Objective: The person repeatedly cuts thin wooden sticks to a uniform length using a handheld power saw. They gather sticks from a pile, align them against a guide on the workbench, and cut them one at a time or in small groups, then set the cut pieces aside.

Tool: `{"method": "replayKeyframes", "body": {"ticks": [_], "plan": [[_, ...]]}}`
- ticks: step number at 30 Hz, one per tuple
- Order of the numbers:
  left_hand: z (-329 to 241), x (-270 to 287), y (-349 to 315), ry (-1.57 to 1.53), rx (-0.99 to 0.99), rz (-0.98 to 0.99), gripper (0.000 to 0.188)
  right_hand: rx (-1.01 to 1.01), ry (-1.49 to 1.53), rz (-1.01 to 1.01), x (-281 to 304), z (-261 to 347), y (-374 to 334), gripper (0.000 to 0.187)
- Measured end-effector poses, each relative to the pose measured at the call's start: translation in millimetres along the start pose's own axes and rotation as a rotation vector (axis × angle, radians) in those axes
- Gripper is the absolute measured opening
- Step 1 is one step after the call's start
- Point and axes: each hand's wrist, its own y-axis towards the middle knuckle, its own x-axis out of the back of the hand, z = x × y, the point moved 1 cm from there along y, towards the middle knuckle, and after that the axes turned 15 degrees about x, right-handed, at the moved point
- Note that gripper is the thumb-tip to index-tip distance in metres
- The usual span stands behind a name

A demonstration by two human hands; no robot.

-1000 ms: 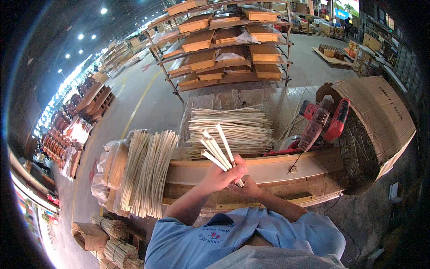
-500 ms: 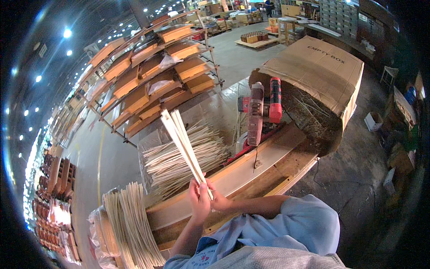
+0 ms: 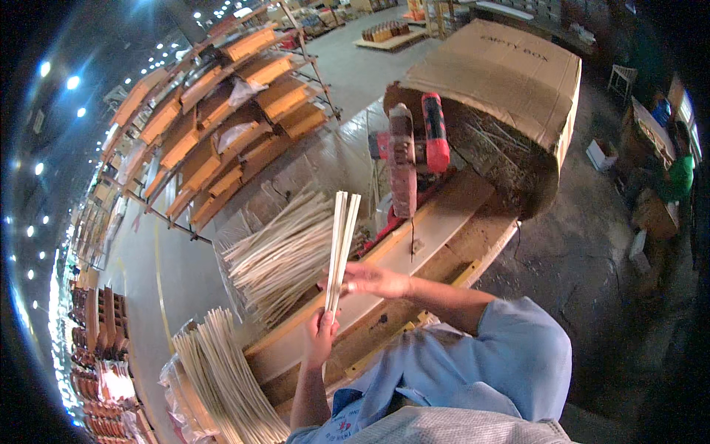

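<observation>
Upright in front of my body is a small bunch of pale, thin wooden sticks (image 3: 338,244). My left hand (image 3: 322,333) is closed round its lower end. Higher up, my right hand (image 3: 373,281) reaches in from the right and grips the bunch, its fingertips showing on the left side of the sticks. Beyond the hands lies a loose pile of similar sticks (image 3: 285,251) on plastic sheeting. Another stack of sticks (image 3: 225,370) drapes over the near left end of the bench. The red-and-black power saw (image 3: 403,163) stands on the bench, right of the pile.
The long wooden bench (image 3: 451,214) has a pale channel and runs towards a large cardboard box (image 3: 503,70), open and holding offcuts. A cable hangs by the saw. Beyond on the left is a rack (image 3: 214,133) of wooden trays. At far right a person in green (image 3: 679,177) is visible.
The bunch has gone from leaning left to nearly upright. My left hand has come lower on it, and my right hand has moved up along the sticks. The whole view has shifted.
</observation>
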Motion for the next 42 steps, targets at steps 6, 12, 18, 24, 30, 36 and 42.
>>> {"method": "replayKeyframes", "body": {"ticks": [6, 12, 18, 24, 30, 36, 42], "plan": [[22.8, -0.4, 11.0, 0.238, 0.118, 0.105, 0.032, -0.186, -0.056, -0.56, 5.4, -35.0, -39.3, 0.033], [21.7, -12.7, 22.9, 0.354, 0.304, 0.184, 0.035, -0.376, 0.081, -0.974, 15.0, -66.2, -76.7, 0.026], [24.2, -15.4, 73.2, 0.309, 0.384, 0.323, 0.037, -0.292, 0.148, -1.197, 36.8, -70.9, -79.7, 0.024], [14.4, -20.8, 104.0, 0.381, 0.495, 0.377, 0.038, -0.29, 0.174, -1.293, 52.8, -67.4, -77.9, 0.035], [2.5, -14.5, 122.3, 0.374, 0.6, 0.429, 0.04, -0.468, 0.248, -1.257, 69.2, -64.7, -74.1, 0.036], [-12.7, -27.1, 134.5, 0.359, 0.618, 0.48, 0.039, -0.313, 0.162, -1.365, 78.9, -66.5, -65.0, 0.036], [-7.6, -20.2, 130.2, 0.294, 0.658, 0.47, 0.039, -0.308, 0.02, -1.433, 62.3, -68.3, -58.0, 0.031]]}}
